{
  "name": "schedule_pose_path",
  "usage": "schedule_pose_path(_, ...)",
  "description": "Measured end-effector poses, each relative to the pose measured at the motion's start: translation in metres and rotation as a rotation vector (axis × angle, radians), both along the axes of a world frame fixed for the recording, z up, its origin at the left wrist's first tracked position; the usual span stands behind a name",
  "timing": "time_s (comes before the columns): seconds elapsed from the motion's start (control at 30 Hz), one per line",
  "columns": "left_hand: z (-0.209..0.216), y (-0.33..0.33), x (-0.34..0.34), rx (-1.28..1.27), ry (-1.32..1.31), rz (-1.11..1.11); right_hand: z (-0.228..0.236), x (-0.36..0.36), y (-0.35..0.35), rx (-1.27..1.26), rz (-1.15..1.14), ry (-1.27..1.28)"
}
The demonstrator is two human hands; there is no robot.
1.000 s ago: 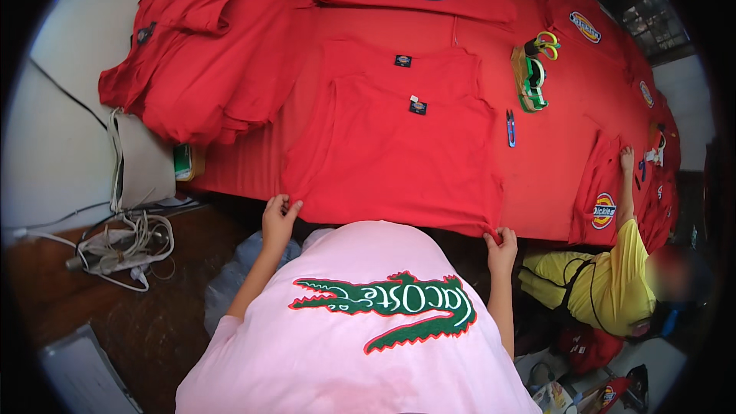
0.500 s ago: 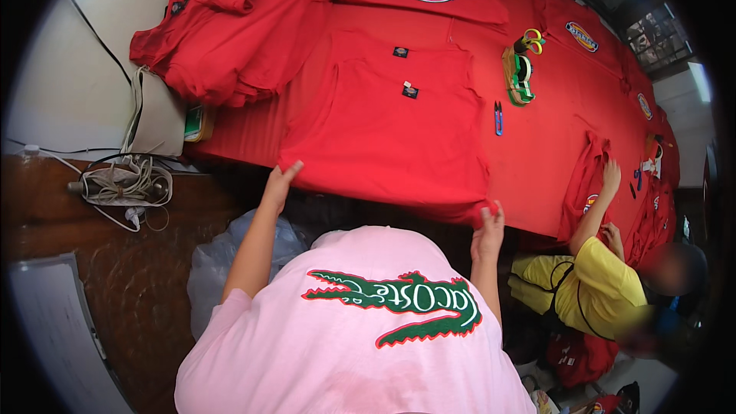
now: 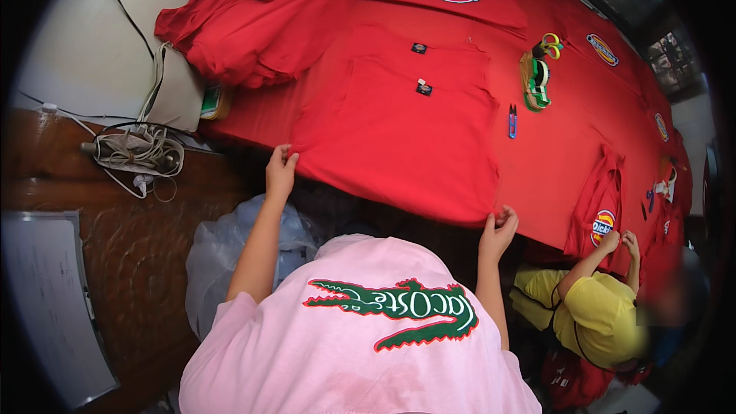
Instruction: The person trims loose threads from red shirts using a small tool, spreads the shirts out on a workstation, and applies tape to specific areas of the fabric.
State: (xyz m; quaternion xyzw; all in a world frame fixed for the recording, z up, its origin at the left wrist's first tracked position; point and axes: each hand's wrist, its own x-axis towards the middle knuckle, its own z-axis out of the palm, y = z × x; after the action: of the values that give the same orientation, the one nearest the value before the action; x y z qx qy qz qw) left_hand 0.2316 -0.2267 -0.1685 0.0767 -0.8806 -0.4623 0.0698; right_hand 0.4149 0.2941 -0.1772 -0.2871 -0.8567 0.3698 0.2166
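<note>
A red shirt (image 3: 399,142) lies spread flat on the red-covered table in front of me, its dark neck label (image 3: 423,89) toward the far side. At the near left corner of its hem, my left hand (image 3: 280,173) pinches the cloth between thumb and fingers. My right hand (image 3: 498,234) is closed in the same way on the near right corner. Between the hands the hem runs along the table's near edge. Another neck label (image 3: 418,48) shows just beyond, on a red garment lying under this shirt.
A heap of red shirts (image 3: 249,23) lies at the far left. Blue thread snips (image 3: 512,121), a green tape dispenser (image 3: 536,84) and yellow-handled scissors (image 3: 549,46) lie to the right. A co-worker in a yellow shirt (image 3: 598,310) handles a red garment (image 3: 596,211). Bundled cables (image 3: 138,149) sit left.
My view has shifted slightly, moving the table rightward in the picture. Both hands stay at the hem corners. The co-worker's hands have drawn back nearer to their body.
</note>
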Motion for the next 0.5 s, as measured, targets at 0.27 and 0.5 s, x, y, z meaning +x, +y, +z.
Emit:
schedule_pose_path(0.27, 0.044, 0.142, -0.107, -0.163, 0.219, -0.556, 0.063, -0.203, -0.034, -0.039, 0.574, 0.129)
schedule_pose_path(0.5, 0.009, 0.257, -0.218, -0.297, 0.357, -0.584, 0.057, -0.359, -0.06, 0.224, 0.861, 0.013)
